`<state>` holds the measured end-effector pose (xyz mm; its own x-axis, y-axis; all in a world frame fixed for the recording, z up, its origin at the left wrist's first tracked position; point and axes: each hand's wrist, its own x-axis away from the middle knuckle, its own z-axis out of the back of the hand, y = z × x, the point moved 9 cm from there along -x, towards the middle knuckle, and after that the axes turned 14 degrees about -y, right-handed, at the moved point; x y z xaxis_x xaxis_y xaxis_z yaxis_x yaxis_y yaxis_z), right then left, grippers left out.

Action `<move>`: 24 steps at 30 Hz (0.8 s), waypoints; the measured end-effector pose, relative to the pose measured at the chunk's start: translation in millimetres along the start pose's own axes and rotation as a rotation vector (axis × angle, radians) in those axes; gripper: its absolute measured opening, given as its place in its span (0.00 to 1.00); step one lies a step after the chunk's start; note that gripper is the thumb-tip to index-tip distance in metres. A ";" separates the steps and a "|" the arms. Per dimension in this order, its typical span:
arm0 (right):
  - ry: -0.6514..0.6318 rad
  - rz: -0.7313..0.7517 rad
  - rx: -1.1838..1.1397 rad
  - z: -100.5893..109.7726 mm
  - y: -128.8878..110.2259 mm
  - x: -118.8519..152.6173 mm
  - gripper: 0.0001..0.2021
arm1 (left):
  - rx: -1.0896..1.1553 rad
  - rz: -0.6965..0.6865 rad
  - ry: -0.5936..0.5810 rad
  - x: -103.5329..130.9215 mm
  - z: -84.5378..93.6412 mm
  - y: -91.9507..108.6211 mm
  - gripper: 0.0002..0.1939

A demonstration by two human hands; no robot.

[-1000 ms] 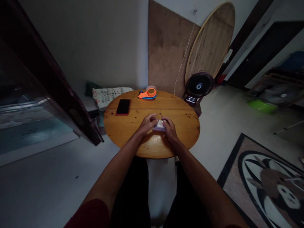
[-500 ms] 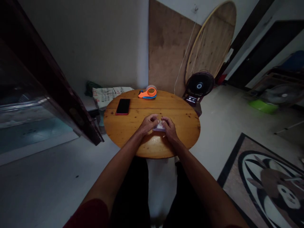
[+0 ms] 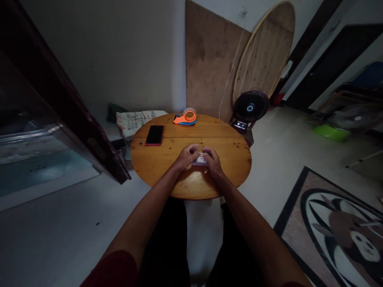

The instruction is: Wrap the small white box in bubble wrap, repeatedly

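Observation:
Between my hands, low over the middle of the round wooden table (image 3: 197, 187), is a small pale whitish-purple packet or box (image 3: 200, 162); its exact kind is too small to tell. My left hand (image 3: 187, 156) grips its left side, thumb and fingers curled in. On the other side my right hand (image 3: 212, 160) holds it the same way, thumb on top. Both thumbs meet near its upper face. Fingers cover much of the far edge. Beyond the hands, an orange and blue tape dispenser (image 3: 186, 118) stands at the table's back edge.
A black phone with a red edge (image 3: 154, 135) lies at the table's left. Behind it is a printed paper sack (image 3: 134, 121). A black round fan-like device (image 3: 250, 105) stands past the back right edge, before a leaning round board (image 3: 266, 52). A patterned rug (image 3: 338, 235) lies right.
Both hands stay on the pale item, with only slight finger movement. The whole view has shifted a little.

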<state>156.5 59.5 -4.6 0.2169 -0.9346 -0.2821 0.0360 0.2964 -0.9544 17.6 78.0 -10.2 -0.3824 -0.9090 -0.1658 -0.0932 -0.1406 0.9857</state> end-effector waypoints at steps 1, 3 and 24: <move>-0.001 0.000 -0.006 -0.1 -0.7 0.5 0.13 | -0.002 0.000 0.005 0.1 0.6 -0.2 0.22; 0.001 0.005 -0.012 0.1 -2.1 1.2 0.13 | -0.008 -0.003 0.006 -0.1 1.1 -0.5 0.22; -0.049 -0.019 0.068 -3.9 -1.5 1.4 0.21 | 0.022 -0.008 0.001 1.3 2.2 -0.5 0.22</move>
<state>153.0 57.0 -3.9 0.2633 -0.9298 -0.2571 0.1060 0.2928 -0.9503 15.1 77.7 -11.0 -0.3806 -0.9084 -0.1732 -0.1166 -0.1387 0.9835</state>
